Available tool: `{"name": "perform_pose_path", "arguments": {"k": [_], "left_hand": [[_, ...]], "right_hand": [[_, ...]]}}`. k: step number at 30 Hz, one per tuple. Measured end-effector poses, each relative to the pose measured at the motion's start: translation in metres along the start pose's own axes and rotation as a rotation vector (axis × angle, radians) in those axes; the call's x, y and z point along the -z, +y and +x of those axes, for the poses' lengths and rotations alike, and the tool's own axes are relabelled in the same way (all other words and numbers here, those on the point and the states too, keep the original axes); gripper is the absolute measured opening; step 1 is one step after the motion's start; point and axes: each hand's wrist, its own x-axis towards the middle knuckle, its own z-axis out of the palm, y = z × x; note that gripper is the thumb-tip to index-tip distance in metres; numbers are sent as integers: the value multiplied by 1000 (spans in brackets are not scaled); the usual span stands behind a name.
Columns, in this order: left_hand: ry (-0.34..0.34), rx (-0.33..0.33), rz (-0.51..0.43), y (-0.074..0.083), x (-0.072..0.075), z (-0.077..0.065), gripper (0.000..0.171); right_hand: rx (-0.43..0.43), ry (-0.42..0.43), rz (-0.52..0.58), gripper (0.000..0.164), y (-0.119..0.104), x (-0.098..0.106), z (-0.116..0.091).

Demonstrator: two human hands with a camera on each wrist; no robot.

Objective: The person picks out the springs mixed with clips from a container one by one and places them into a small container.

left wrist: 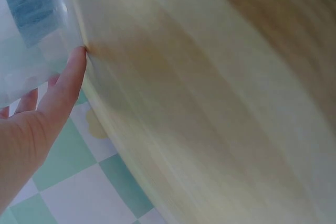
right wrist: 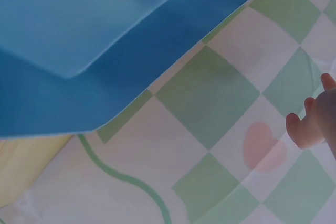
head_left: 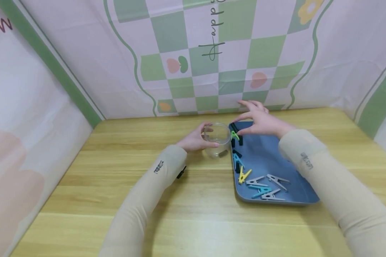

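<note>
My left hand grips a clear round plastic tub from its left side, thumb in front and fingers behind. A small dark patch shows low in the tub; I cannot tell whether it lies inside. In the left wrist view the fingers lie against the clear wall. My right hand hovers over the far left corner of a blue-grey tray, thumb and fingers spread apart. Just below its thumb is a bright green clothespin among black ribbed pieces. Whether the thumb touches it is unclear.
Along the tray's left side lie a blue clothespin and a yellow clothespin. Several grey and blue clothespins lie at its near end. The wooden table ends at a checkered cloth wall.
</note>
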Motion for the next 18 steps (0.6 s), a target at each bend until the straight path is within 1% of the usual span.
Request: {"name": "perform_pose_path", "arguments": {"k": [10, 18], "left_hand": [[-17, 12, -19, -1, 0, 1, 85], [-23, 19, -53, 0, 1, 0, 85]], "right_hand": [[2, 22, 39, 39, -11, -6, 8], [19, 23, 29, 39, -14, -13, 14]]}}
